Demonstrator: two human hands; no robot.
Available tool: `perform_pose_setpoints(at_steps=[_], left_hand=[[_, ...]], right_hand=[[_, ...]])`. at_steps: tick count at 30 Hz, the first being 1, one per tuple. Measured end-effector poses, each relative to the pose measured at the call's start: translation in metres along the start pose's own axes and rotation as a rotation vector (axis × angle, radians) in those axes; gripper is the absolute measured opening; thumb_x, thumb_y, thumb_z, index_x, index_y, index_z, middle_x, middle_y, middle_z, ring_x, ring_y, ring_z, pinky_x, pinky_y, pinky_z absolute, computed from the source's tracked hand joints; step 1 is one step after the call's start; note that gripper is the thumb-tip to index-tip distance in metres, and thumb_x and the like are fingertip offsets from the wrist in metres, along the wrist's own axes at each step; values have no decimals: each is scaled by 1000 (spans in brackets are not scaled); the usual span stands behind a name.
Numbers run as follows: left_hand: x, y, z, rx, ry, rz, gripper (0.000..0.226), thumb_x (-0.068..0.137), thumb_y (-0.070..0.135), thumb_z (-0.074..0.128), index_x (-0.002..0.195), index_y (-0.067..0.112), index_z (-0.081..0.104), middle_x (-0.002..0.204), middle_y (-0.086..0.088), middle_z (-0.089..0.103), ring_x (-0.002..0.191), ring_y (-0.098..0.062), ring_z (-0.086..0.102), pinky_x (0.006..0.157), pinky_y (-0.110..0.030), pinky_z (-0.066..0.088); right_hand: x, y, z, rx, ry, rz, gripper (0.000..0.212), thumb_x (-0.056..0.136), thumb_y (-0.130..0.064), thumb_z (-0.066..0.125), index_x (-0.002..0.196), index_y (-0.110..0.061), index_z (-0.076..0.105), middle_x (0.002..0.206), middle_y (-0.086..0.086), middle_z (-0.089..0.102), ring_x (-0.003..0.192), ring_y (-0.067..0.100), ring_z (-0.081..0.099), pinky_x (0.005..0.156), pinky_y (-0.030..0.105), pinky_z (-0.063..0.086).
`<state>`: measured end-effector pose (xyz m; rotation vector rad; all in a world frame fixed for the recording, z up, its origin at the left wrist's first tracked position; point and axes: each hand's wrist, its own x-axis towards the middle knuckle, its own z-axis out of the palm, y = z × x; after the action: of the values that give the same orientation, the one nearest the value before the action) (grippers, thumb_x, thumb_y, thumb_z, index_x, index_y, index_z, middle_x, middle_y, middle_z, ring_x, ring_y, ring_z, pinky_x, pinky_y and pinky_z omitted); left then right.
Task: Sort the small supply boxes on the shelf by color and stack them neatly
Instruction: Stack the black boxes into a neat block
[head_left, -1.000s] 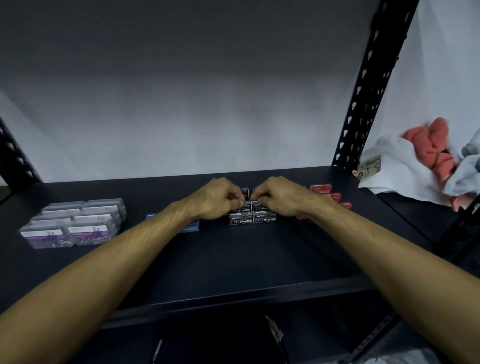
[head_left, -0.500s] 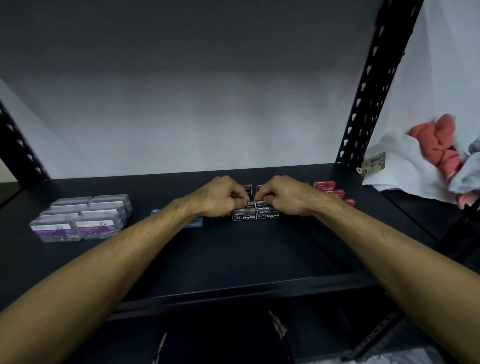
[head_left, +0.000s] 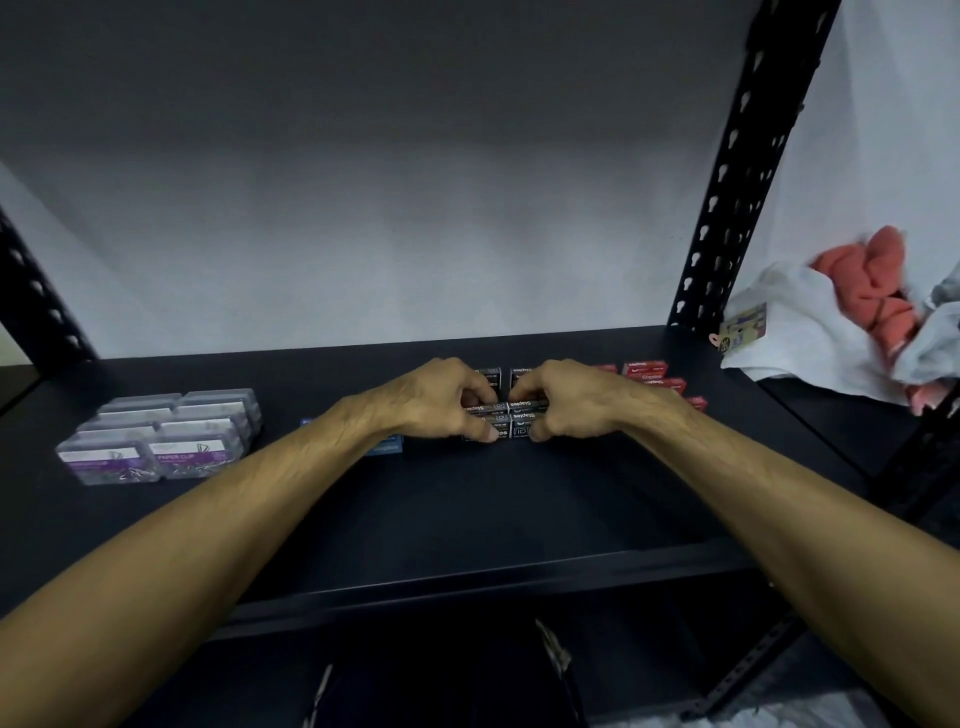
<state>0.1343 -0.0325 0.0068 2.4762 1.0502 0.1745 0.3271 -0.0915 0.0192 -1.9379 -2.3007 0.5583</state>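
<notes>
Black staples boxes stand stacked in two columns at the middle of the dark shelf. My left hand grips the left column, fingers on top and thumb against the front. My right hand grips the right column the same way. Red staples boxes lie to the right, partly hidden behind my right wrist. A blue box peeks out under my left forearm. Clear paper clip boxes with purple labels form a block at the left.
A black perforated upright stands at the shelf's back right corner. Beyond it lie white and coral cloths with a small tag. Another upright rises at the left. The grey wall closes the back.
Both hands stay on the black stack. Their thumbs have dropped to the front of the lower boxes, covering part of the labels.
</notes>
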Motion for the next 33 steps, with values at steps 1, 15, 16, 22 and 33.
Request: perform_pose_setpoints(at_steps=[1, 15, 16, 22, 33], left_hand=[[0, 0, 1, 18, 12, 3, 36, 79, 39, 79, 112, 26, 71, 87, 9, 69, 58, 3, 54, 59, -15, 38], [0, 2, 4, 99, 55, 23, 21, 78, 34, 80, 97, 28, 72, 68, 14, 62, 59, 2, 56, 57, -16, 38], [0, 2, 4, 99, 55, 20, 21, 78, 34, 80, 97, 27, 72, 67, 15, 61, 59, 3, 55, 56, -15, 38], [-1, 1, -2, 71, 61, 22, 32, 77, 47, 78, 101, 26, 73, 79, 12, 66, 66, 1, 58, 59, -15, 39], [22, -18, -24, -40, 237, -51, 18, 94, 26, 65, 106, 15, 71, 101, 4, 70, 66, 3, 57, 63, -13, 42]], right_hand=[[0, 1, 1, -3, 7, -7, 46, 79, -22, 76, 123, -26, 64, 97, -5, 69, 86, 11, 64, 73, 26, 52], [0, 2, 5, -37, 56, -35, 40, 84, -22, 74, 122, -24, 64, 87, -10, 61, 71, 1, 56, 56, 14, 36], [0, 2, 5, -38, 56, -33, 40, 84, -23, 74, 123, -23, 64, 87, -11, 60, 70, 0, 54, 55, 14, 35], [-3, 2, 2, -24, 51, -41, 49, 82, -29, 76, 128, -23, 62, 102, -8, 64, 87, 8, 60, 71, 20, 45], [12, 6, -15, -8, 308, 17, 43, 97, -9, 47, 140, -12, 52, 143, 6, 49, 130, 23, 48, 101, 27, 36]])
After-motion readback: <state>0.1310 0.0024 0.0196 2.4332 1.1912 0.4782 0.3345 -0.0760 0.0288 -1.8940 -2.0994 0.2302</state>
